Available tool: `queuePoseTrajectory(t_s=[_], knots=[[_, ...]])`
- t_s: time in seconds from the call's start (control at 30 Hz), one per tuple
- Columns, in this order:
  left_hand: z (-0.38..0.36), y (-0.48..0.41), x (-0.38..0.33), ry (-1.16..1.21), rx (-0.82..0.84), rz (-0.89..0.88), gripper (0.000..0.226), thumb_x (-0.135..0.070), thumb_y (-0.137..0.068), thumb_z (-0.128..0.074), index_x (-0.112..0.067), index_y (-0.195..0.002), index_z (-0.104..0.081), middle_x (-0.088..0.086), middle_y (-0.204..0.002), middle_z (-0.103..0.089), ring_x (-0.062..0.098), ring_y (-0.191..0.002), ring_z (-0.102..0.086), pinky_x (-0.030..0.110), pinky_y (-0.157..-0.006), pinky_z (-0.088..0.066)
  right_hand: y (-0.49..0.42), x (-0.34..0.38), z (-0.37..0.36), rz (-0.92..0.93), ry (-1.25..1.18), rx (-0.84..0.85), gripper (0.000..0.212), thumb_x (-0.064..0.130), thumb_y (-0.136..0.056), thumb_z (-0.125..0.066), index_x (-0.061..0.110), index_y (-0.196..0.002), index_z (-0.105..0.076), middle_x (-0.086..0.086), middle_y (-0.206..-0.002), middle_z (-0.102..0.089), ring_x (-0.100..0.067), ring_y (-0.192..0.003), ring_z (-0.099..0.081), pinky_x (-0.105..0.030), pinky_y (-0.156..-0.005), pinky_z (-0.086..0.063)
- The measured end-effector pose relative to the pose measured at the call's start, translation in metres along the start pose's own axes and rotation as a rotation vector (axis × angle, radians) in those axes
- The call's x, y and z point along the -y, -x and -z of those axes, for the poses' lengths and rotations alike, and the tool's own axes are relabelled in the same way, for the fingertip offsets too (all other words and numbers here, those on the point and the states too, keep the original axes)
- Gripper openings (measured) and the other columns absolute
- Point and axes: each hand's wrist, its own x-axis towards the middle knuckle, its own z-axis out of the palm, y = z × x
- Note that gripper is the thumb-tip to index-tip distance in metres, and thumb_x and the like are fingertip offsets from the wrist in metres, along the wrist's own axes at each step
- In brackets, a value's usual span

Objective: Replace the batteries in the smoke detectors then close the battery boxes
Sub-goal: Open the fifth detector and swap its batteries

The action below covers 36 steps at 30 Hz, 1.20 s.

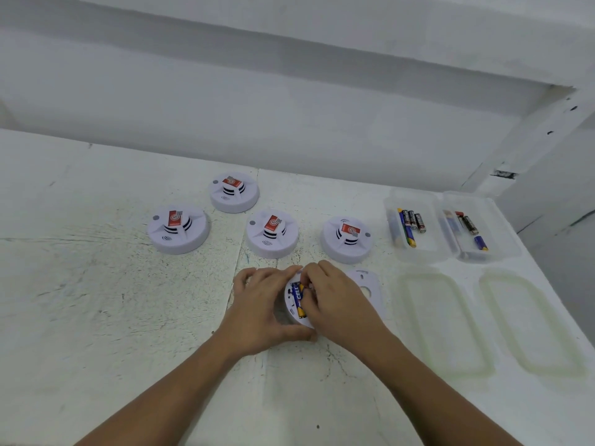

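An upturned smoke detector (293, 313) lies on the counter (128, 317) near its front middle, before 4 other detectors (272, 233). In it a blue-gold battery (298, 294) lies flat, long axis pointing away and slightly left. The left hand (260, 310) curls its fingers round the detector's left rim, thumb at the near edge. The right hand (338, 300) arches over, bent fingers seemingly pinching the battery.
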Motion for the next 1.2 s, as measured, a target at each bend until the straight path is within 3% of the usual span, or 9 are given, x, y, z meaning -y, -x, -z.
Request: queuePoseTrajectory(t_s=[0.07, 0.23, 0.4, 0.6, 0.77, 0.83, 0.9, 1.0, 1.2], knots=[[0.001, -0.001, -0.001, 0.011, -0.004, -0.006, 0.100, -0.083, -0.049, -0.062, -0.039, -0.136, -0.041, -0.035, -0.117, -0.045, -0.019, -0.114, -0.027, 0.033, -0.109, -0.013, -0.003, -0.003, -0.002, 0.036, 0.041, -0.013, 0.006, 0.006, -0.074, -0.057, 0.008, -0.077, -0.053, -0.002, -0.067, -0.052, -0.011, -0.057, -0.040, -0.010, -0.047, -0.022], [0.004, -0.001, -0.003, 0.027, 0.013, 0.002, 0.093, -0.083, -0.048, -0.064, -0.041, -0.128, -0.045, -0.044, -0.113, -0.040, -0.023, -0.118, -0.024, 0.036, -0.112, -0.008, -0.012, -0.006, 0.006, -0.074, -0.133, 0.213, 0.008, 0.012, -0.088, -0.045, 0.015, -0.085, -0.038, -0.002, -0.076, -0.046, -0.017, -0.065, -0.041, -0.025, -0.053, -0.029], [0.004, -0.001, -0.003, 0.037, 0.030, 0.010, 0.095, -0.082, -0.045, -0.067, -0.041, -0.129, -0.046, -0.041, -0.117, -0.043, -0.020, -0.121, -0.024, 0.039, -0.112, -0.009, -0.009, -0.004, 0.020, -0.120, -0.288, 0.254, 0.017, 0.018, -0.087, -0.052, 0.021, -0.084, -0.036, 0.004, -0.070, -0.046, -0.015, -0.064, -0.046, -0.027, -0.055, -0.037], [0.005, 0.000, -0.003, 0.034, 0.032, 0.035, 0.106, -0.084, -0.043, -0.065, -0.038, -0.136, -0.043, -0.043, -0.118, -0.035, -0.027, -0.117, -0.020, 0.039, -0.113, -0.012, -0.005, -0.007, 0.030, -0.417, -0.628, 0.155, 0.014, 0.018, -0.088, -0.062, 0.023, -0.093, -0.051, 0.003, -0.080, -0.061, -0.001, -0.063, -0.060, -0.017, -0.055, -0.048], [0.009, 0.001, -0.009, 0.043, 0.035, 0.066, 0.107, -0.081, -0.041, -0.068, -0.041, -0.137, -0.039, -0.043, -0.115, -0.026, -0.036, -0.112, -0.002, 0.032, -0.113, -0.008, -0.027, -0.056, 0.073, -0.632, -0.999, -0.096, 0.008, -0.001, -0.086, -0.061, 0.006, -0.087, -0.062, -0.013, -0.074, -0.065, -0.020, -0.061, -0.063, -0.026, -0.054, -0.051], [0.009, 0.001, -0.009, 0.055, 0.022, 0.063, 0.109, -0.083, -0.039, -0.065, -0.040, -0.136, -0.040, -0.044, -0.116, -0.027, -0.036, -0.112, -0.004, 0.032, -0.113, -0.009, -0.034, -0.086, 0.092, -0.699, -0.944, -0.262, 0.011, -0.003, -0.084, -0.062, 0.007, -0.081, -0.060, -0.014, -0.074, -0.064, -0.019, -0.058, -0.063, -0.027, -0.055, -0.054], [0.008, 0.002, -0.009, 0.061, 0.016, 0.068, 0.109, -0.084, -0.039, -0.066, -0.041, -0.135, -0.041, -0.042, -0.117, -0.031, -0.034, -0.114, -0.007, 0.032, -0.113, -0.009, -0.036, -0.115, 0.103, -0.742, -0.679, -0.358, 0.013, 0.001, -0.081, -0.064, 0.012, -0.077, -0.057, -0.012, -0.074, -0.065, -0.022, -0.062, -0.065, -0.036, -0.064, -0.055], [0.007, 0.002, -0.009, 0.049, 0.023, 0.068, 0.107, -0.085, -0.039, -0.065, -0.042, -0.135, -0.040, -0.040, -0.120, -0.036, -0.031, -0.115, -0.011, 0.034, -0.114, -0.010, -0.034, -0.141, 0.107, -0.753, -0.276, -0.327, 0.010, 0.005, -0.076, -0.063, 0.012, -0.075, -0.056, -0.008, -0.079, -0.064, -0.027, -0.077, -0.064, -0.036, -0.068, -0.052], [0.010, 0.003, -0.015, 0.054, 0.024, 0.094, 0.104, -0.084, -0.038, -0.064, -0.048, -0.131, -0.037, -0.037, -0.120, -0.038, -0.034, -0.113, -0.006, 0.033, -0.114, -0.009, -0.036, -0.168, 0.090, -0.738, 0.107, -0.138, 0.005, -0.003, -0.076, -0.061, 0.001, -0.077, -0.058, -0.011, -0.081, -0.057, -0.026, -0.077, -0.051, -0.027, -0.059, -0.036]])
